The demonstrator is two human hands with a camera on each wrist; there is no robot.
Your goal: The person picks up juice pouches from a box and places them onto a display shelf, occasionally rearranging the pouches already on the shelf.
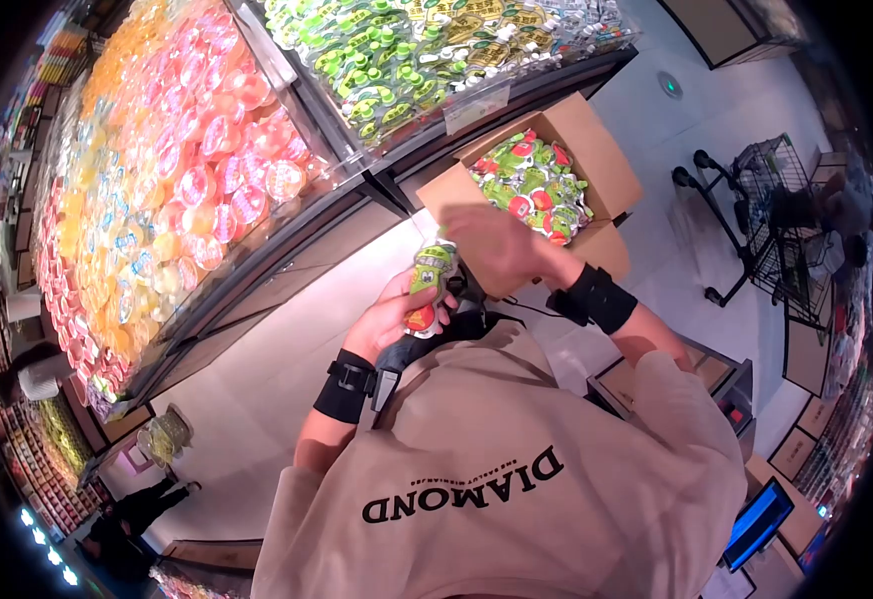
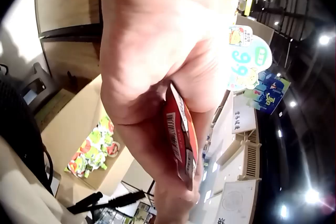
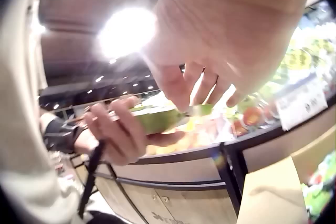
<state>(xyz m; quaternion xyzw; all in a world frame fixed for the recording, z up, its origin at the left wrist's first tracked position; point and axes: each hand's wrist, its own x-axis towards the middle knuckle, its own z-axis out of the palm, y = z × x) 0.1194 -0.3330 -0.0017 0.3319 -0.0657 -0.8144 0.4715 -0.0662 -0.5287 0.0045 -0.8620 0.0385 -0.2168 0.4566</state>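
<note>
My left hand (image 1: 393, 317) grips a green spouted pouch (image 1: 434, 266) with a cartoon face and a red lower part. In the left wrist view, the pouch's red back with a barcode (image 2: 171, 129) sticks out from the palm. The pouch lies tilted in the right wrist view, its spout (image 3: 202, 110) pointing to the right. Over that end is my right hand (image 1: 501, 242), blurred in the head view, thumb tip right at the pouch's neck. I cannot tell whether its fingers pinch the spout.
An open cardboard carton (image 1: 604, 165) of similar green and red pouches (image 1: 531, 185) stands ahead on the right. Display bins hold pink and orange jelly cups (image 1: 197, 185) and green-capped pouches (image 1: 377, 75). A shopping cart (image 1: 771, 205) stands at the right, a monitor (image 1: 759, 522) behind.
</note>
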